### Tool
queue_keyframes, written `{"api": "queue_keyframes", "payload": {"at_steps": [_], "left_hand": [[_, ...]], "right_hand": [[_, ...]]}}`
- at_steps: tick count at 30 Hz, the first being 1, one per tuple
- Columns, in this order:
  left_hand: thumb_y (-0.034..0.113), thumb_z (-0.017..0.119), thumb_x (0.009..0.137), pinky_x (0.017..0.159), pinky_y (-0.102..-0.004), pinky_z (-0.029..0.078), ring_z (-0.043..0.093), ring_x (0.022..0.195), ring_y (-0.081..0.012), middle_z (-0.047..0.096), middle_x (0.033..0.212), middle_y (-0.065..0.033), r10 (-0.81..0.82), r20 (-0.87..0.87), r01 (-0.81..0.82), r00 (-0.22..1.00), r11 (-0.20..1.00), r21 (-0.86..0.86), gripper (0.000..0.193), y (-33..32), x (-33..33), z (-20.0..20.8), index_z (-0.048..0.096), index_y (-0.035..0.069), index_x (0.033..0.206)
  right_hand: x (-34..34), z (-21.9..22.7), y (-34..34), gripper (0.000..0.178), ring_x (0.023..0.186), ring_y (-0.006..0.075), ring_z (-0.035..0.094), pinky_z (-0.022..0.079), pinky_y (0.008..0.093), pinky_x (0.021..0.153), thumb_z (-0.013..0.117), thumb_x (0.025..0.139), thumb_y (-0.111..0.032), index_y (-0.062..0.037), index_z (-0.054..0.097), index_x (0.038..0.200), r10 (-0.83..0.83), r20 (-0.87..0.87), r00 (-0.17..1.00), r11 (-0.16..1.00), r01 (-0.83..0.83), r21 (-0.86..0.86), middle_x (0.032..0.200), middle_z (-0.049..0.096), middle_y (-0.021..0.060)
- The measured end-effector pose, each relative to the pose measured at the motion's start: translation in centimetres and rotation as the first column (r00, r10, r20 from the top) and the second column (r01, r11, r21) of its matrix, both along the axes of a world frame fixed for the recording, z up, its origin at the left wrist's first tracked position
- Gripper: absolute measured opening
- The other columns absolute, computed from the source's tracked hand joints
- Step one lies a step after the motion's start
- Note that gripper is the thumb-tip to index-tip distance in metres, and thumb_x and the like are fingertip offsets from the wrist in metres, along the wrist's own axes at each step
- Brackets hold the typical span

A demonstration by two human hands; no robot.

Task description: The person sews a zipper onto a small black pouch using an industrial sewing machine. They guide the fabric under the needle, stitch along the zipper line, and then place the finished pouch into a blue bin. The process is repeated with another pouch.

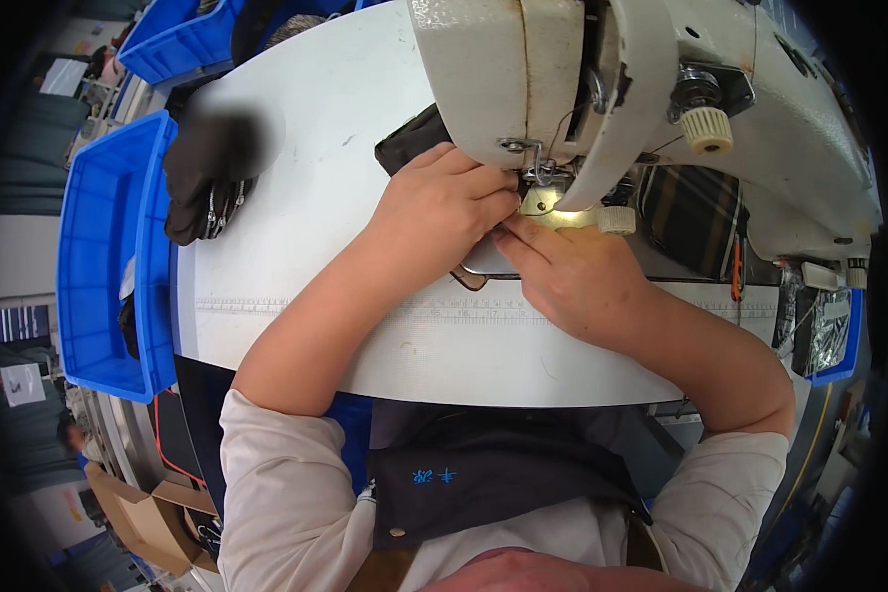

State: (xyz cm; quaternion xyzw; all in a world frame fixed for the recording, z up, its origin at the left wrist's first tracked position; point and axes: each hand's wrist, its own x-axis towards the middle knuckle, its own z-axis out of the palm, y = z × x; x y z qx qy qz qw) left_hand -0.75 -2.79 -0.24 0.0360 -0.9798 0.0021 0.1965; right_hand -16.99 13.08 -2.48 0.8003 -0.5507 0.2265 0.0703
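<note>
Both my hands are at the needle area of a white sewing machine (493, 79), where a small lamp lights the presser foot (543, 197). My left hand (444, 202) lies over a dark fabric piece (411, 140), its fingers bent and closed at the cloth beside the foot. Just in front of the foot, my right hand (577, 276) has its fingers pressed together, their tips close to the left fingertips. What lies between the right fingertips is hidden. A brown-edged bit of material (471, 279) shows below the left hand.
Dark striped fabric (694, 219) lies under the machine arm, next to an orange-handled tool (736, 266). Dark pieces with zippers (207, 168) sit at the left of the white table (316, 109), beside a blue bin (109, 257). A ruler strip (444, 312) runs along the front.
</note>
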Motion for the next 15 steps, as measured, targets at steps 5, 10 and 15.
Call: {"api": "queue_keyframes", "payload": {"at_steps": [5, 10, 15], "left_hand": [[0.009, 0.074, 0.079, 0.084, -0.0311, 0.060, 0.068, 0.110, -0.0189, 0.074, 0.118, 0.0034, -0.021, 0.047, 0.015, 0.999, 0.992, 0.123, 0.030, -0.7, 0.6, 0.2, 0.080, 0.014, 0.108], [0.005, 0.075, 0.080, 0.086, -0.0318, 0.060, 0.067, 0.116, -0.0197, 0.074, 0.121, 0.0035, 0.005, 0.045, -0.020, 0.999, 0.943, 0.332, 0.033, -0.8, 0.8, -0.3, 0.080, 0.013, 0.111], [0.009, 0.071, 0.082, 0.082, -0.0295, 0.060, 0.068, 0.112, -0.0188, 0.073, 0.118, 0.0040, 0.031, 0.075, -0.042, 0.997, 0.988, 0.149, 0.028, 0.6, 0.7, 0.3, 0.078, 0.011, 0.110]], "right_hand": [[0.0, 0.3, 0.0, 0.036, 0.071, 0.0170, 0.069, 0.056, 0.0324, 0.058, 0.074, 0.076, -0.013, -0.0014, 0.071, 0.110, 0.009, -0.002, 1.000, 1.000, -0.009, -0.014, 0.114, 0.070, 0.0098], [0.0, 0.7, 0.0, 0.034, 0.073, 0.0162, 0.070, 0.055, 0.0323, 0.059, 0.073, 0.075, -0.011, 0.0009, 0.070, 0.106, 0.011, -0.018, 1.000, 1.000, -0.012, -0.027, 0.110, 0.071, 0.0106], [-0.1, 0.6, 0.1, 0.031, 0.072, 0.0171, 0.070, 0.055, 0.0332, 0.059, 0.072, 0.076, -0.011, 0.0018, 0.070, 0.104, 0.023, 0.002, 1.000, 1.000, -0.023, -0.018, 0.108, 0.071, 0.0113]]}}
